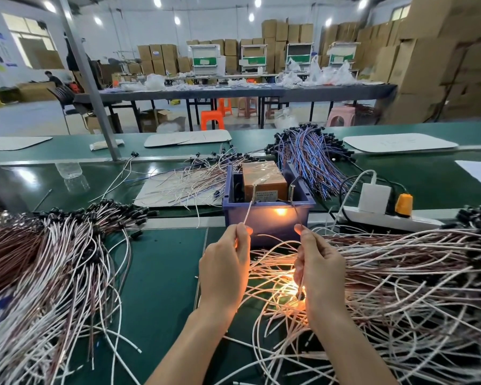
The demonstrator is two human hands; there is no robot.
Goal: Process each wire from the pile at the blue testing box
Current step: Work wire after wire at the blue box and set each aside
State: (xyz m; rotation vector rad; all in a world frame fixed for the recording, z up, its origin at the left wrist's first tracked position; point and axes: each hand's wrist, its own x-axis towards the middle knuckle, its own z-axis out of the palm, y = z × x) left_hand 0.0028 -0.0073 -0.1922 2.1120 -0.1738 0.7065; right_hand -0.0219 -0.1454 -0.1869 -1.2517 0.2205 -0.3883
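Thin, light and limp, the wire [275,236] sags just before the blue testing box [261,227] on the bench, its ends pinched in the fingers of the left hand [225,262] and right hand [320,270], apparently touching the contacts, so it is best gripped near the tips.

A factory floor: stacked cartons [433,65], long workbenches [233,91], wire piles [400,273].

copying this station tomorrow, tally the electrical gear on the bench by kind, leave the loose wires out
blue testing box: 1
brown unit inside the box: 1
white power strip: 1
white adapter: 1
orange plug: 1
total: 5
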